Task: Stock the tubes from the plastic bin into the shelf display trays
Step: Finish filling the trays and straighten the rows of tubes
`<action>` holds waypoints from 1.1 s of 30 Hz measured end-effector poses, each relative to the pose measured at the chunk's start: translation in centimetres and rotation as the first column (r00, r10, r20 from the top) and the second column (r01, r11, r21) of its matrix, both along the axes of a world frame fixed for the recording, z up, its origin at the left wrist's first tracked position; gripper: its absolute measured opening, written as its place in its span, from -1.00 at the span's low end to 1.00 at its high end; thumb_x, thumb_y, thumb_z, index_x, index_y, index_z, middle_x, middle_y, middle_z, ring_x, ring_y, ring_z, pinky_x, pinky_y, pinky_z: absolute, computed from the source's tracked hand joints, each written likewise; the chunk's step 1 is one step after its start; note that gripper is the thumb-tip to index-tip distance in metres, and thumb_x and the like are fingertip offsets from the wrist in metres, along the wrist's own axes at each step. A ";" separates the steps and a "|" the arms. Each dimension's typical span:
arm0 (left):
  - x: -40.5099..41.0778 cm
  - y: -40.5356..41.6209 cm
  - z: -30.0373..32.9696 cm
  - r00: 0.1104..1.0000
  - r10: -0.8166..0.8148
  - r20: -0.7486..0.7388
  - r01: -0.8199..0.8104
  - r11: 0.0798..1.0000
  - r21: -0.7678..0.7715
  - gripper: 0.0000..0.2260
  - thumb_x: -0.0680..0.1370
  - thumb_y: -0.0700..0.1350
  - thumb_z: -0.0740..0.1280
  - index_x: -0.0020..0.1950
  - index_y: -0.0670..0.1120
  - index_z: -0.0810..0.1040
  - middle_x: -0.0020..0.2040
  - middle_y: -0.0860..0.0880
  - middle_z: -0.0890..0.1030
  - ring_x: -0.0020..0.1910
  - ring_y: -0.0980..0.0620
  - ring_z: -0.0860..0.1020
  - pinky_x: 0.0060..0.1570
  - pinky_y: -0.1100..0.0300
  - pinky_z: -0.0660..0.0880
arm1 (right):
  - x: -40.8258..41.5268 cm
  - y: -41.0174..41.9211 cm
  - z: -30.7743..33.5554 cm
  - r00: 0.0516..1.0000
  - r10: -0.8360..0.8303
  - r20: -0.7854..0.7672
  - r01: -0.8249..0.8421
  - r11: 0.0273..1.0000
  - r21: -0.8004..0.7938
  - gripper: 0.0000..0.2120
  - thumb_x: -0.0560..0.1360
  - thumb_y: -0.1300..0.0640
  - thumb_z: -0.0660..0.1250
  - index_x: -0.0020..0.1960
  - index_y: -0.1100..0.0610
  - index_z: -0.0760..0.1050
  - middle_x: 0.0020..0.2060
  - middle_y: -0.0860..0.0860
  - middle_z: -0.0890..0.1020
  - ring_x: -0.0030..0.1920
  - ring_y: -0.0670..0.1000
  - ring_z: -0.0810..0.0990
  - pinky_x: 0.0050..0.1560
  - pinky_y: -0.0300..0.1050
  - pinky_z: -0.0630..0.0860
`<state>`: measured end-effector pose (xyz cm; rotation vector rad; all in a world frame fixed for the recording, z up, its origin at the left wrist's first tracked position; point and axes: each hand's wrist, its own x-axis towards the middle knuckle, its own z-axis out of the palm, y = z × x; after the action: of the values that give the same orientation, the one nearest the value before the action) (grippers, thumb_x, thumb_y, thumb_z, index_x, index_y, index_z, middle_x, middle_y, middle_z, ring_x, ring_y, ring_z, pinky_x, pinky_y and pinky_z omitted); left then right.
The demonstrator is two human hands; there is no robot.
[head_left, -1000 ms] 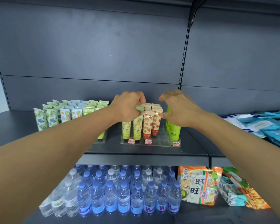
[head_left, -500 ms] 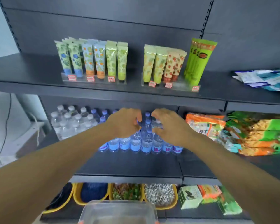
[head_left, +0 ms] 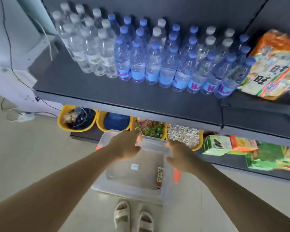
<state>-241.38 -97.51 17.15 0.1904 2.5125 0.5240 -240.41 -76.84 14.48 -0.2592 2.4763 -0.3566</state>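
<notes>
**Hands over the bin, one tube left to reach**

Both hands hover above the plastic bin [head_left: 132, 185] on the floor, fingers loosely spread, holding nothing. The left hand [head_left: 126, 146] hangs over the far rim; the right hand [head_left: 179, 156] sits toward the right wall. Below it lies the one tube [head_left: 159, 177] in view, flat on the bin's bottom against that right side, long axis running away from the person. The right hand is nearer: a short drop down.

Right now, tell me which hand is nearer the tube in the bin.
Right. The right hand hovers just above the tube; the left hand hangs farther left.
</notes>
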 end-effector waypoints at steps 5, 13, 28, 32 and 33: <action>0.7 -0.8 -9.7 0.997 -0.025 0.077 0.029 0.998 -0.060 -0.68 0.51 -0.04 0.32 0.24 -0.02 0.40 0.22 -0.04 0.51 0.23 -0.04 0.46 0.18 0.01 0.45 | 1.6 0.0 -10.2 0.986 -0.100 0.135 0.099 0.995 0.010 -0.50 0.51 0.07 0.30 0.39 0.19 0.26 0.27 0.16 0.44 0.25 0.13 0.46 0.10 -0.14 0.41; -2.9 0.0 -21.5 0.940 -0.227 -0.253 0.167 0.956 -0.239 -0.42 0.49 -0.06 0.33 0.45 -0.05 0.19 0.44 -0.09 0.24 0.41 -0.14 0.19 0.33 -0.06 0.22 | 3.7 -1.5 -26.0 0.913 -0.324 0.249 0.306 0.946 0.108 -0.63 0.53 0.20 0.23 0.28 0.26 0.25 0.15 0.22 0.44 0.15 0.22 0.50 0.01 -0.09 0.41; -5.0 0.7 -31.0 0.777 -0.234 -0.585 0.113 0.965 -0.235 -0.31 0.31 -0.11 0.45 0.40 -0.08 0.29 0.28 -0.14 0.42 0.27 -0.20 0.37 0.31 -0.24 0.20 | 5.0 -4.4 -38.9 0.842 -0.533 0.080 0.494 0.822 0.282 -0.26 0.52 0.34 0.19 0.53 0.12 -0.17 0.35 0.25 0.18 0.22 0.22 0.43 0.15 0.02 0.46; -5.0 0.6 -30.9 0.774 -0.243 -0.585 0.124 0.964 -0.237 -0.31 0.32 -0.09 0.44 0.42 -0.08 0.29 0.27 -0.15 0.42 0.27 -0.20 0.37 0.31 -0.23 0.19 | 4.6 -3.4 -39.2 0.823 -0.543 0.165 0.494 0.828 0.266 -0.47 0.54 0.21 0.23 0.43 0.18 0.10 0.23 0.21 0.37 0.18 0.24 0.51 0.12 0.03 0.46; -5.0 0.6 -30.9 0.775 -0.247 -0.582 0.125 0.962 -0.241 -0.31 0.33 -0.09 0.44 0.42 -0.07 0.28 0.27 -0.15 0.42 0.27 -0.20 0.37 0.31 -0.23 0.19 | 4.7 -3.4 -39.1 0.826 -0.526 0.201 0.470 0.841 0.270 -0.51 0.52 0.18 0.28 0.38 0.19 0.19 0.22 0.19 0.39 0.19 0.22 0.50 0.12 0.02 0.46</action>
<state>-246.42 -96.94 -13.74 0.6185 3.1003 0.1386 -235.74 -80.23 -24.63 0.5149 2.2529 -0.3146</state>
